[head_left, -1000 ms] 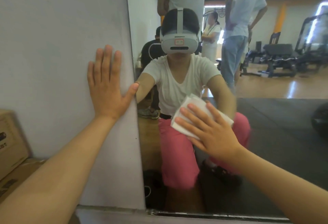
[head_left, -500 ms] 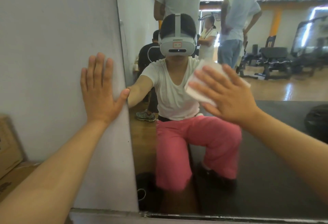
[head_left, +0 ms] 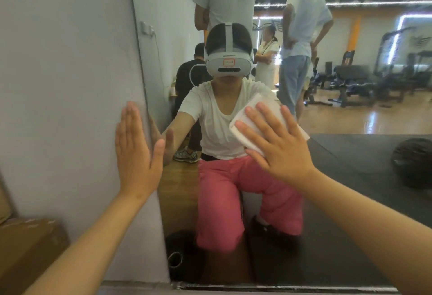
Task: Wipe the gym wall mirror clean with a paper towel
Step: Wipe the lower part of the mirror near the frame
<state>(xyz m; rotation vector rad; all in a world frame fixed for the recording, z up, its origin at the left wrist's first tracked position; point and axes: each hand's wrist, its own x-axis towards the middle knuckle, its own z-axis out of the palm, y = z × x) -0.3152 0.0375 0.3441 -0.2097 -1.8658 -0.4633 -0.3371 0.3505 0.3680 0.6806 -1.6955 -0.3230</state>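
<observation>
The wall mirror fills the middle and right of the head view, down to a dark bottom rail. My right hand lies flat with fingers spread, pressing a folded white paper towel against the glass at chest height of my reflection. My left hand rests flat on the grey wall just left of the mirror's edge, thumb reaching onto the glass, holding nothing.
A brown cardboard box stands on the floor at the lower left against the wall. The mirror reflects me kneeling in pink trousers, several people standing behind, gym benches and a black floor mat.
My right hand slid the paper towel up from low on the glass to chest height, then slightly left. My left hand stayed on the wall; the view shifted a little.
</observation>
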